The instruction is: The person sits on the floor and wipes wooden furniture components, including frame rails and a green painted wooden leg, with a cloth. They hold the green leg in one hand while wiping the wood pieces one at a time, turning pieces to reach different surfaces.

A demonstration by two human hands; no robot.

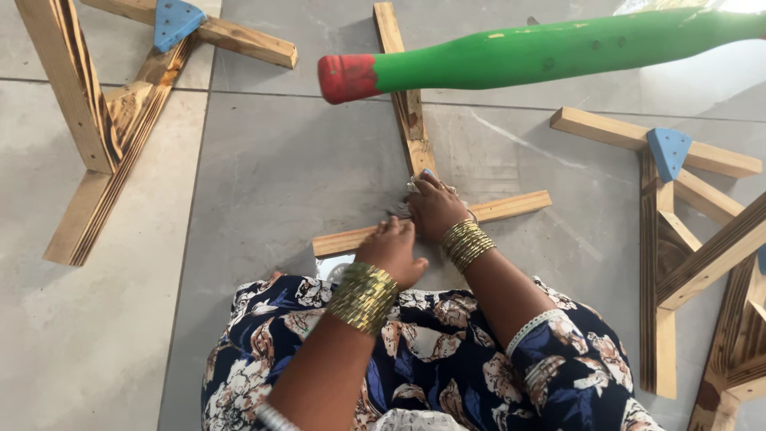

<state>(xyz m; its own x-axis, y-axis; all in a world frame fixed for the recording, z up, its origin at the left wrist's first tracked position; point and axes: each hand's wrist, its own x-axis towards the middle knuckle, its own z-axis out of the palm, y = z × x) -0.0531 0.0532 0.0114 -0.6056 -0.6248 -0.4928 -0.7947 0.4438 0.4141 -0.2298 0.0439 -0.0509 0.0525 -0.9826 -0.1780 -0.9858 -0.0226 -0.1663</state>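
Observation:
Two wooden slats [411, 112] lie crossed on the grey tiled floor, one running away from me, the other [511, 206] lying across it. My left hand [392, 249] rests on the near slat left of the crossing, fingers curled. My right hand [435, 206] presses on the crossing itself, fingers bent over a small metal part that I cannot make out. Both wrists carry stacks of gold bangles. My lap in flowered dark blue cloth fills the bottom of the view.
A green club-shaped object with a red end [511, 56] juts in from the top right, above the floor. A burnt-wood frame with a blue corner piece [104, 112] lies at the top left. Another such frame [686, 239] lies at the right.

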